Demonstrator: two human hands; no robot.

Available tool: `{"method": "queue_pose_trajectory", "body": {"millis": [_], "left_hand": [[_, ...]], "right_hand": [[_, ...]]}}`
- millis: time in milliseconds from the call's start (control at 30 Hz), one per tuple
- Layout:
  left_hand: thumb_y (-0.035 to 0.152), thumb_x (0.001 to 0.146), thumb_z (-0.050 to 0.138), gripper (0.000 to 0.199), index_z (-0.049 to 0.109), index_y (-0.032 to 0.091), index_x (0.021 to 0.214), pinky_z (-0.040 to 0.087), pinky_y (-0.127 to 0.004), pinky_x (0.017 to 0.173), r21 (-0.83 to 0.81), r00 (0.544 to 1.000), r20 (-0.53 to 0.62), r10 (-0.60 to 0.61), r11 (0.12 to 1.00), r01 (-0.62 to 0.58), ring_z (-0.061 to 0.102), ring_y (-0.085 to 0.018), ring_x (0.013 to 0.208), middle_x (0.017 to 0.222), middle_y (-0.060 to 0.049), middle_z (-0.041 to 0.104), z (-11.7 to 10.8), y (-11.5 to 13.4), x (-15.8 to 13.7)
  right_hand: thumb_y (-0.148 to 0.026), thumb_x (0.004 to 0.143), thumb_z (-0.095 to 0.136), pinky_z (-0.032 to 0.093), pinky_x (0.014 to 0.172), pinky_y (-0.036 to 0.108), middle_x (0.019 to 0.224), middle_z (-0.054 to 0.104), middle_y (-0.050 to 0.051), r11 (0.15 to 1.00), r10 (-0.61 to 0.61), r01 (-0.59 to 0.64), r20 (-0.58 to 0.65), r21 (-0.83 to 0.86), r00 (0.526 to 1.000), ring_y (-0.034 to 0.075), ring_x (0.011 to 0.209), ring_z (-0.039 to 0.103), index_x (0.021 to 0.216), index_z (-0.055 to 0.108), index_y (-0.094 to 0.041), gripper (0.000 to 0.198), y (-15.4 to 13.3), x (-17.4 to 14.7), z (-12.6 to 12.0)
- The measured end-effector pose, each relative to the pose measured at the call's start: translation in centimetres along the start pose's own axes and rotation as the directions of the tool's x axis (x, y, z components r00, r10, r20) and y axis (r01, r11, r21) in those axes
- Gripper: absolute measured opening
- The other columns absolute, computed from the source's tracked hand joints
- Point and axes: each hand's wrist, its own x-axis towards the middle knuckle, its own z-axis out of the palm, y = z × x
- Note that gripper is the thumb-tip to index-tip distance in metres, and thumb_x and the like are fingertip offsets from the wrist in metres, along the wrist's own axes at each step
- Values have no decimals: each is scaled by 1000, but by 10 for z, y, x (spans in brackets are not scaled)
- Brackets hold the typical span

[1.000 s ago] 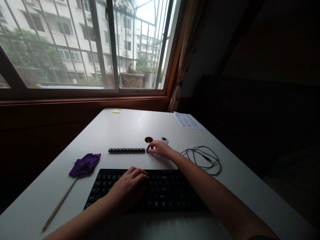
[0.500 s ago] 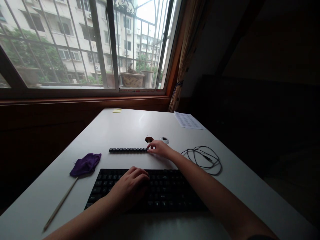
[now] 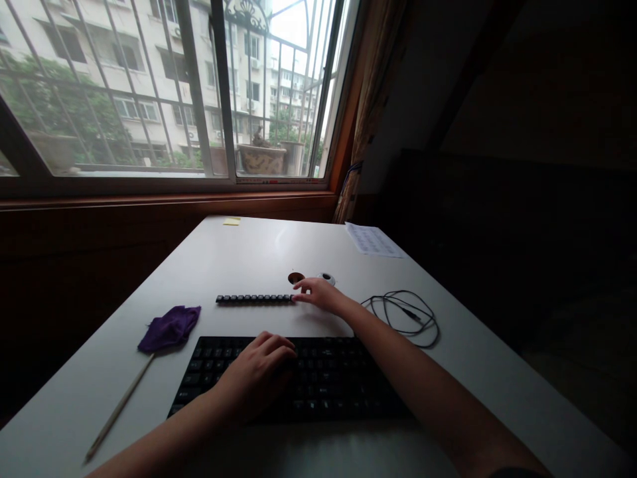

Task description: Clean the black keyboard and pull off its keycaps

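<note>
A black keyboard (image 3: pixel 328 382) lies across the near part of the white table. My left hand (image 3: pixel 263 365) rests palm down on its keys, with the fingers stretched forward and holding nothing; shadow hides the thumb side. Beyond the keyboard, a straight row of small black keycaps (image 3: pixel 253 299) runs from left to right. At its right end is my right hand (image 3: pixel 318 295), index finger raised and thumb low, a gap between them. The thumb tip is at the last keycap; whether it touches I cannot tell.
On the left lie a purple cloth (image 3: pixel 169 328) and a thin stick (image 3: pixel 119 408). A coiled black cable (image 3: pixel 415 315) is on the right. Behind my right hand are a round table hole (image 3: pixel 296 278) and a white ring (image 3: pixel 326 278). Printed paper (image 3: pixel 374 240) and a yellow note (image 3: pixel 231 221) lie farther back.
My right index finger has lifted away from the thumb, opening the pinch at the row's last keycap. My left hand stays put on the keyboard.
</note>
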Motion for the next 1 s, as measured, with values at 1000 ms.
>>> {"method": "queue_pose_trajectory", "body": {"millis": [1000], "left_hand": [[11,93,56,23,59,21,113,57,-38,88,169,995,80,67,982,-79,59,-23,99,111,-7,65,-8,0,3]], "right_hand": [[-67,87,49,33,48,25,59,53,1,831,513,-252,-510,495,691,13,52,45,67,62,-17,56,14,-186,-45]]}}
